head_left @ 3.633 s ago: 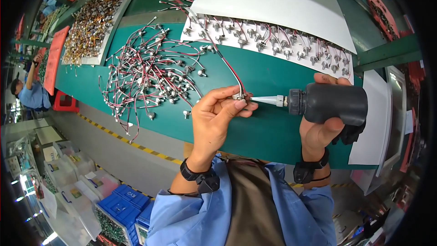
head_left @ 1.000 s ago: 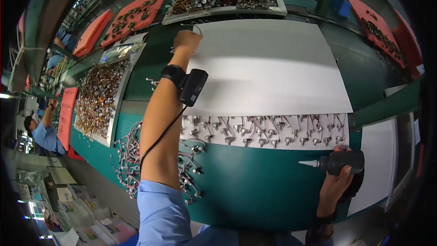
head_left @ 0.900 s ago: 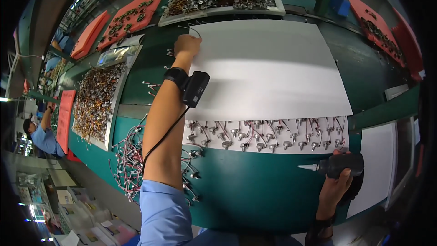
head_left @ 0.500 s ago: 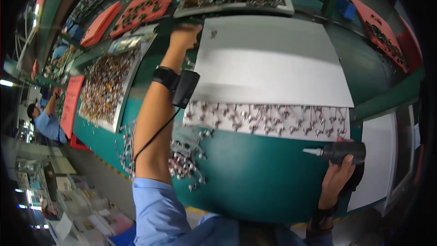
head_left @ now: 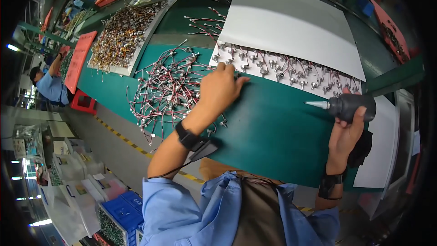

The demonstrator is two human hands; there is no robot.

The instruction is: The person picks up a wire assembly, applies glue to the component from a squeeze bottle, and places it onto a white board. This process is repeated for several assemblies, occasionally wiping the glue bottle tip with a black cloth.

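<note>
My left hand [head_left: 220,87] is over the green table at the front left edge of a white board [head_left: 256,73], its fingers bent down and curled. What they hold, if anything, is hidden. Rows of small round metal parts [head_left: 278,77] with red and black wires stand on this board's front strip. A larger white sheet [head_left: 291,27] covers the rest. Beside my left hand lies a tangled heap of wired metal parts [head_left: 166,86]. In my right hand [head_left: 347,132] is a dark squeeze bottle [head_left: 353,107], lying sideways, its pale pointed nozzle toward the left.
A white tray [head_left: 132,70] heaped with small metal parts stands at the left, near a red board [head_left: 79,61]. More wired parts lie by the sheet's left edge. A green post [head_left: 396,79] runs along the right. Plastic bins [head_left: 123,214] sit lower left; a co-worker [head_left: 49,84] is at far left.
My left hand has come back from the sheet's far left corner to the board's front left edge. The right hand keeps hold of the bottle. The whole view has shifted.
</note>
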